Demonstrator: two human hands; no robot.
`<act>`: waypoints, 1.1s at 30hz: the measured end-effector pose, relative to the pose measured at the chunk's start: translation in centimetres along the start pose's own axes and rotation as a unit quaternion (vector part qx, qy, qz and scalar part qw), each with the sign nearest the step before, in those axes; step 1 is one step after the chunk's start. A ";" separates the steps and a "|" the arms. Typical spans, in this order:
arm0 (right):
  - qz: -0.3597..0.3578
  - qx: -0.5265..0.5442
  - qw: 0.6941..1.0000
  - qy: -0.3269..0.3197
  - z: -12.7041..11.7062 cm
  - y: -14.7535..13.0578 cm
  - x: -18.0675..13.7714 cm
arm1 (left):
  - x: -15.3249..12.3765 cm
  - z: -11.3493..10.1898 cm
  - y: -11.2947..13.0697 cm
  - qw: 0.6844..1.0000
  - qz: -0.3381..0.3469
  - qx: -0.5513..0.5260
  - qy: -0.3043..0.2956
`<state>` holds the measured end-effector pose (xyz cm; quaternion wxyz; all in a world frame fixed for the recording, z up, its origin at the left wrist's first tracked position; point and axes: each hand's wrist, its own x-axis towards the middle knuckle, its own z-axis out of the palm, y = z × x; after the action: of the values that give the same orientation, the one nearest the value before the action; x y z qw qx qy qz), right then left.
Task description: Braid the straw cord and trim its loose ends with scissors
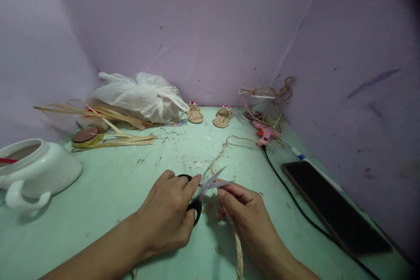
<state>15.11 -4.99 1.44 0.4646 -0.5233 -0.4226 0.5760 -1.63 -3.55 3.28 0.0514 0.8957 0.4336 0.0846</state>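
My left hand (173, 212) is closed around the black handles of a pair of scissors (207, 186), whose blades stand apart. Between and beside those blades runs a braided straw cord (236, 245). My right hand (247, 214) pinches the cord between thumb and fingers just to the right of the blades. From there the cord hangs toward the near edge, while its thinner far part curves across the table toward a pink glue gun (265, 132). Whether the blades touch the cord I cannot tell.
Two small woven slippers (222, 116) stand by the back wall. Left are a white plastic bag (141, 96), straw strips (121, 141), a round tin (87, 135) and a white teapot (46, 168). A phone (334, 205) and black cable (295, 208) lie right.
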 end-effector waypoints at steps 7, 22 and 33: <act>0.004 -0.010 1.000 0.004 0.2 -0.3 -0.1 | -0.2 0.0 0.3 1.000 -0.008 0.002 -0.025; -0.010 0.000 1.000 -0.003 0.5 -0.2 -0.5 | -0.3 -0.1 0.7 0.998 -0.025 0.000 -0.051; 0.070 0.134 0.988 0.022 0.5 0.4 -0.3 | 0.0 -1.5 0.3 0.971 -0.066 -0.227 -0.021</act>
<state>14.61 -5.32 1.14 0.4982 -0.4969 -0.2937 0.6470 -1.67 -3.67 4.80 0.2681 0.8315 0.4599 0.1590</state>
